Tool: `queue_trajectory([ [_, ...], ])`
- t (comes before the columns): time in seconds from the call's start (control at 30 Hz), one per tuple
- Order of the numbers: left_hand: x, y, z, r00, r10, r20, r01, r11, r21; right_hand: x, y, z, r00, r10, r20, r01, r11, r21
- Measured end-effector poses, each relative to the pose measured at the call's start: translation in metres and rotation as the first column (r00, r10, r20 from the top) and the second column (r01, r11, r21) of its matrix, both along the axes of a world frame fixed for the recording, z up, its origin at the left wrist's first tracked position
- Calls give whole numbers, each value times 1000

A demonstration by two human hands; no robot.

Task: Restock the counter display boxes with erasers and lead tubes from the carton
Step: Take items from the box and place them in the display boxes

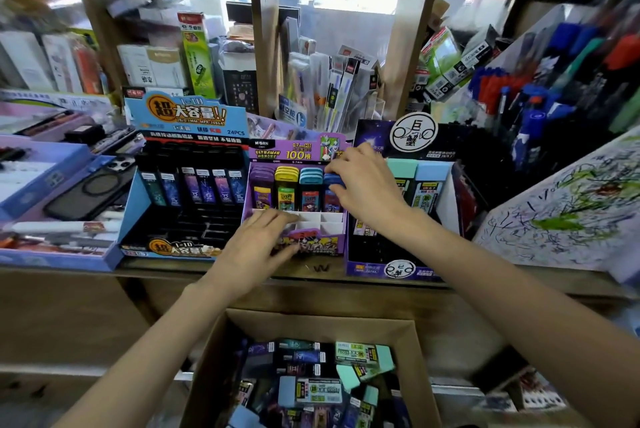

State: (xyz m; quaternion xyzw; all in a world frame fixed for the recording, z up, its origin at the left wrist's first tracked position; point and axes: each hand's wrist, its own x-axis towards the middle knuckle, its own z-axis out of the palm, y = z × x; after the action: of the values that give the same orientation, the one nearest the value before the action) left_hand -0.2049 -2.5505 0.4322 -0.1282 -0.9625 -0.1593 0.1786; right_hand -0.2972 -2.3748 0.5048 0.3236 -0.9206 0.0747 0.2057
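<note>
Tube [331, 197], blue, sits in the right-hand back slot of the purple box [322, 244], just beside the teal tube [309, 185]. My right hand [367, 185] has its fingers curled over the cap, thumb against it: a pinch. My left hand [263, 240] lies on the front dividers, fingers nearly straight, holding nothing; I judge it steadies the box. To seat it well: push straight down the slot, label forward, don't tip the teal tube. Front slots look empty. The carton [311, 325] is below the tabletop [311, 271] edge, between my forearms, well apart from both hands.
</note>
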Motion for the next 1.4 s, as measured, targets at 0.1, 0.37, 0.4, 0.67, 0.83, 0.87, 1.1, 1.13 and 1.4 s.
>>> queue_trajectory([
  [0.1, 15, 3, 7, 997, 2, -79, -1, 1000, 11, 8, 9, 10, 997, 48, 56, -46, 999, -25],
  [0.37, 79, 7, -35, 989, -98, 109, 81, 985, 149, 79, 48, -3, 897, 221, 383, -263, 963, 60],
  [0.4, 85, 8, -50, 978, -91, 189, 64, 988, 141, 88, 53, -14, 879, 209, 429, -267, 961, 78],
  [0.67, 124, 12, -185, 772, 4, 636, -193, 954, 228, 141, 96, -167, 612, -35, 790, -63, 994, 93],
  [0.83, 150, 10, -231, 673, -20, 740, -262, 929, 263, 173, 114, -248, 494, -161, 854, -31, 979, 202],
  [0.87, 154, 9, -236, 673, -32, 739, -244, 933, 263, 178, 117, -257, 475, -174, 863, -45, 974, 222],
  [1.1, 150, 6, -244, 626, -44, 778, -440, 805, 399, 205, 126, -281, 319, -181, 930, -60, 976, 211],
  [1.13, 149, 6, -244, 602, -71, 796, -474, 770, 427, 209, 125, -284, 297, -181, 938, -51, 978, 205],
  [1.4, 147, 8, -242, 449, -58, 892, -367, 898, 243, 219, 120, -292, 289, -173, 942, 8, 984, 178],
])
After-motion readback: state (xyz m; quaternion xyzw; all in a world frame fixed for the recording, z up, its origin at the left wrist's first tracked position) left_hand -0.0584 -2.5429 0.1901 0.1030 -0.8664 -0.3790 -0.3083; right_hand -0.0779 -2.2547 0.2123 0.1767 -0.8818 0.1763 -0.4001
